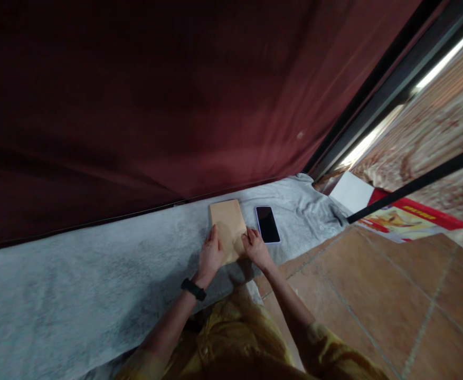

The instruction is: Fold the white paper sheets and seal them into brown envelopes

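A flat, tan notebook (228, 219) with a plain cover and faint small print near its upper right corner is between my hands, over the grey cloth. My left hand (210, 254) grips its left edge, thumb on top and the other fingers mostly hidden underneath. On the right edge, my right hand (256, 248) pinches the notebook between thumb and curled fingers. A phone (268, 224) with a dark screen and a pale purple rim lies just right of the notebook, close to my right hand.
Grey fleece cloth (76, 285) covers the long low surface. A dark red curtain (156, 105) rises behind it. Black bars (409, 190) cross at the right, near a red and white printed cardboard piece (397, 216). Brown floor tiles (377, 285) extend at lower right.
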`<state>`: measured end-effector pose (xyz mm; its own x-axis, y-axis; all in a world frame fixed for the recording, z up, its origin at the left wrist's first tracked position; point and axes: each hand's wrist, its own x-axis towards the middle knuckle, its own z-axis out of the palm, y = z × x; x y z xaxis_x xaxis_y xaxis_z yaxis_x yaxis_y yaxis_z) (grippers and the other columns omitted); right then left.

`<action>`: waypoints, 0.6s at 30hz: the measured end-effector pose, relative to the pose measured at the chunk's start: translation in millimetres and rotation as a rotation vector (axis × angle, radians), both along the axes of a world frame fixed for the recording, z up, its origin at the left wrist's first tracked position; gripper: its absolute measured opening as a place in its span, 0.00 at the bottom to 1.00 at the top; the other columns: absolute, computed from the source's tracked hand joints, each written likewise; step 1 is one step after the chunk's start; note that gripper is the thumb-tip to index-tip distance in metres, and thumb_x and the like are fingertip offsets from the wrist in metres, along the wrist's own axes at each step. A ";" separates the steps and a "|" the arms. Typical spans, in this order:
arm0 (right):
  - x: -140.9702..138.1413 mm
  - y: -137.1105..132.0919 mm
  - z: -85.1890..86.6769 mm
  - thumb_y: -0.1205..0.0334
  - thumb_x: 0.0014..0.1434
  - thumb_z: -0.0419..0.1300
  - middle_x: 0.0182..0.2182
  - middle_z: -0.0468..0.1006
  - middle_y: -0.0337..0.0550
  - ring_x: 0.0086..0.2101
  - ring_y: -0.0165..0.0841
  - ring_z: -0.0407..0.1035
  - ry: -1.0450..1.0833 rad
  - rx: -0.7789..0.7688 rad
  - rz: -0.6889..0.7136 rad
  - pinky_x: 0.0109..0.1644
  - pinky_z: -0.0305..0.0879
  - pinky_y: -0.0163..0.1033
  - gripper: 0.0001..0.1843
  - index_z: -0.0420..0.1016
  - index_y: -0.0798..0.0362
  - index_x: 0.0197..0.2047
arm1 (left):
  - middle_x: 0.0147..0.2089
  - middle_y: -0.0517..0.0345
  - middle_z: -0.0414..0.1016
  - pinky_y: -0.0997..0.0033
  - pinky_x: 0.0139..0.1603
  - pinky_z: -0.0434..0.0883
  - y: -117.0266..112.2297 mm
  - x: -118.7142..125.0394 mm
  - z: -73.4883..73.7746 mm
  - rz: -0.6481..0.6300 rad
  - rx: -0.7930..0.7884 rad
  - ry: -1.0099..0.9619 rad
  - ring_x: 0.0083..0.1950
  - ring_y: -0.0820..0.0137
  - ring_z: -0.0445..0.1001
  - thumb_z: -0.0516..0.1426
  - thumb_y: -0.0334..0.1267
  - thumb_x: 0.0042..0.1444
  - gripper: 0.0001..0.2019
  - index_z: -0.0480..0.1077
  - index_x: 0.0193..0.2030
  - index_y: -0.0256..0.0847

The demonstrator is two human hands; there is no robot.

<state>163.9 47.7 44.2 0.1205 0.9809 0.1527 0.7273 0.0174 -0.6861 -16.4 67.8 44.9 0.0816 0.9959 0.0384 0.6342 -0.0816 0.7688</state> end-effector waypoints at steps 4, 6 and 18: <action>22.4 -6.3 5.9 0.51 0.69 0.51 0.60 0.69 0.63 0.59 0.50 0.64 -0.166 0.118 -0.153 0.63 0.61 0.58 0.29 0.64 0.59 0.67 | 0.72 0.36 0.62 0.52 0.72 0.61 -9.0 -16.3 -0.4 0.024 0.032 -0.004 0.72 0.55 0.63 0.50 0.35 0.64 0.30 0.56 0.72 0.31; 36.0 -8.4 4.6 0.48 0.69 0.51 0.62 0.66 0.71 0.61 0.55 0.61 -0.247 0.105 -0.286 0.63 0.59 0.61 0.35 0.59 0.65 0.69 | 0.72 0.36 0.62 0.50 0.72 0.61 -17.6 -26.9 -2.5 0.051 0.056 0.010 0.72 0.55 0.63 0.52 0.38 0.64 0.30 0.57 0.71 0.32; 51.4 11.1 -13.8 0.50 0.55 0.63 0.52 0.73 0.76 0.49 0.57 0.72 -0.280 -0.013 -0.448 0.53 0.65 0.56 0.44 0.60 0.71 0.66 | 0.70 0.48 0.65 0.52 0.71 0.64 -88.3 -66.1 -9.5 0.106 0.159 -0.056 0.72 0.60 0.63 0.50 0.40 0.65 0.23 0.66 0.66 0.44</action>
<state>215.2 58.9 30.4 0.4849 0.8444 0.2278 0.8170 -0.3445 -0.4625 -82.4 -20.5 35.4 -0.0303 0.9798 0.1974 0.6026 -0.1397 0.7857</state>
